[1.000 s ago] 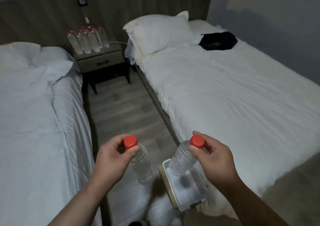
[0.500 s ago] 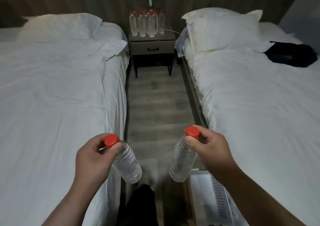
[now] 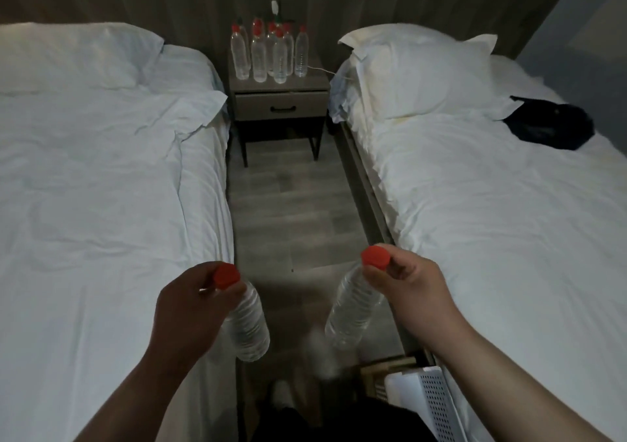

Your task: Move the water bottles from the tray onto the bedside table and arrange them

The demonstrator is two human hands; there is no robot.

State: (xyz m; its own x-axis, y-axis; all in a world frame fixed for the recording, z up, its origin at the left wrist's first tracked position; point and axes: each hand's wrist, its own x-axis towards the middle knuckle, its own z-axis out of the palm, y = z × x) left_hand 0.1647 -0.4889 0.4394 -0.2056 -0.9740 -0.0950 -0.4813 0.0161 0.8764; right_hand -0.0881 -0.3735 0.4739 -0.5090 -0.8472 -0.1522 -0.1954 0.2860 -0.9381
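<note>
Bedside surface (image 3: 281, 83) crowded; left hand (image 3: 190, 306) and right hand (image 3: 407, 285) pinch left bottle (image 3: 249, 326), right bottle (image 3: 353, 312) by caps: either could slip, or topple standing bottles (image 3: 268, 51).

Plastic, cloth, wood
Your left grip (image 3: 188, 309) and right grip (image 3: 410, 292) hold clear ribbed plastic: left bottle (image 3: 249, 326), right bottle (image 3: 353, 309). Outside each grip, left bed (image 3: 101, 187) and right bed (image 3: 492, 211) wear creased white cloth; far ahead, the surface (image 3: 281, 83) looks matt wood-grain.
</note>
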